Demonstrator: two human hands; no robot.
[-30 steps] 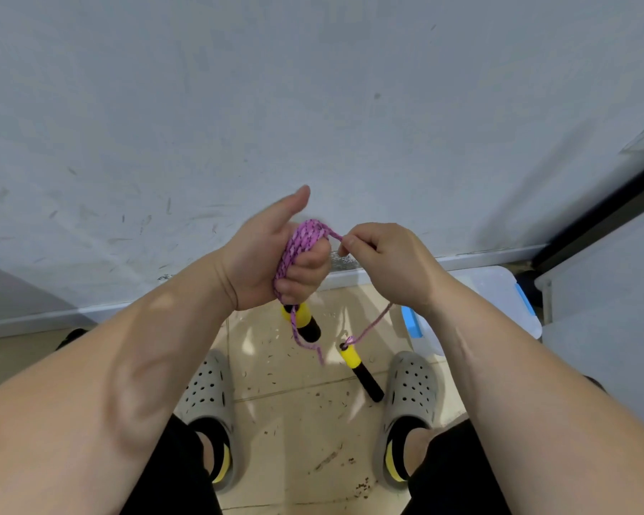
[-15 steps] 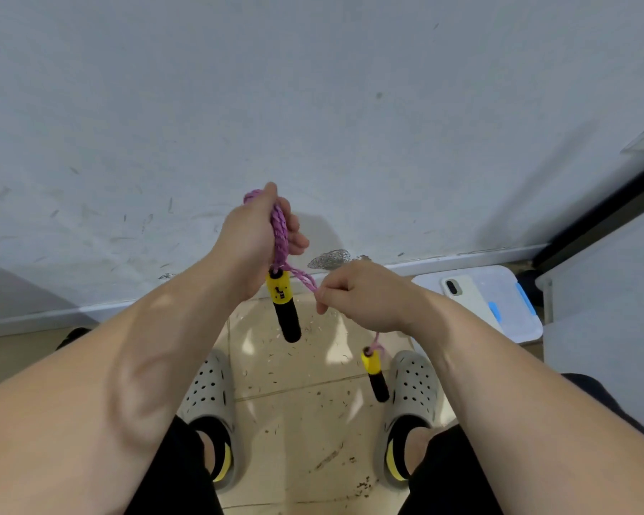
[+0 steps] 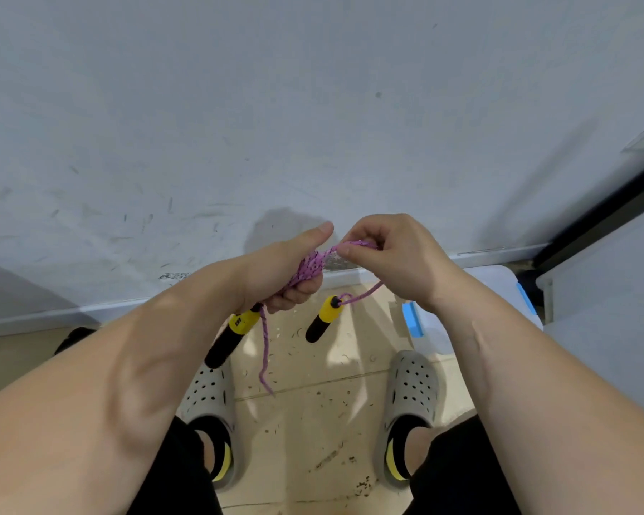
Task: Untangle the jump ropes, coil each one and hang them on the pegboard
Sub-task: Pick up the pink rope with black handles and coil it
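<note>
The left hand point(image 3: 289, 269) is fisted around a bundle of coiled purple braided jump rope point(image 3: 310, 267), thumb stretched out along the top, held above a tan tiled floor point(image 3: 313, 414) near a grey wall point(image 3: 313, 105). One yellow-and-black foam handle point(image 3: 231, 338) hangs below that fist beside a loose rope tail. The right hand point(image 3: 395, 256) pinches a strand of the same rope between thumb and fingertips, just beside the bundle; the second yellow-and-black handle point(image 3: 324, 319) dangles beneath it, above grey perforated clogs point(image 3: 411, 392)
</note>
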